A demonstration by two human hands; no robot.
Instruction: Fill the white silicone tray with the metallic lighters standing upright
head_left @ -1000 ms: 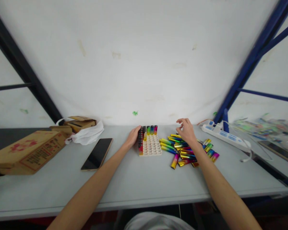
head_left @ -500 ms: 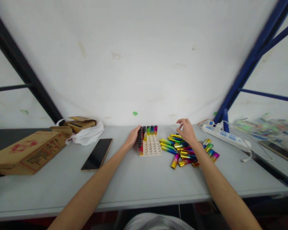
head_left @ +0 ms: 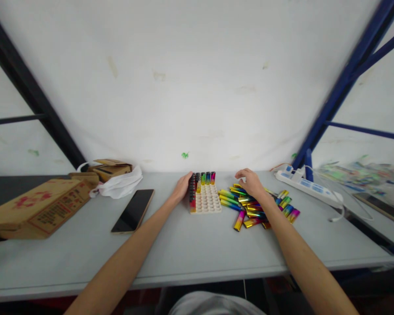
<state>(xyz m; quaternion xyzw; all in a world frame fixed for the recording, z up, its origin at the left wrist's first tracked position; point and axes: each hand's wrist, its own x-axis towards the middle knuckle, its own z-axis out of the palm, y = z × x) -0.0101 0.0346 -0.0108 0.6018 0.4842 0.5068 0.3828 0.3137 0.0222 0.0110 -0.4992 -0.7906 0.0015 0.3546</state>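
Note:
A pale tray with round holes (head_left: 207, 202) stands on the grey table. Dark-topped lighters (head_left: 192, 192) fill its left side, and a few shiny coloured tubes (head_left: 208, 178) stand upright along its back row. My left hand (head_left: 183, 187) rests against the tray's left edge, its fingers around the back left corner. My right hand (head_left: 249, 181) is over the back of a loose pile of metallic yellow, green, blue and pink tubes (head_left: 254, 210), fingers curved toward the pile. Whatever its fingertips touch is too small to make out.
A black phone (head_left: 133, 211) lies left of the tray. Further left are a cardboard box (head_left: 36, 208), a smaller open box and a white bag (head_left: 121, 186). A white power strip (head_left: 310, 188) with cables lies at the right, beside a blue metal frame (head_left: 335, 100).
My right hand has moved slightly left and down, closer to the back of the pile. My left hand and the tray have stayed in place.

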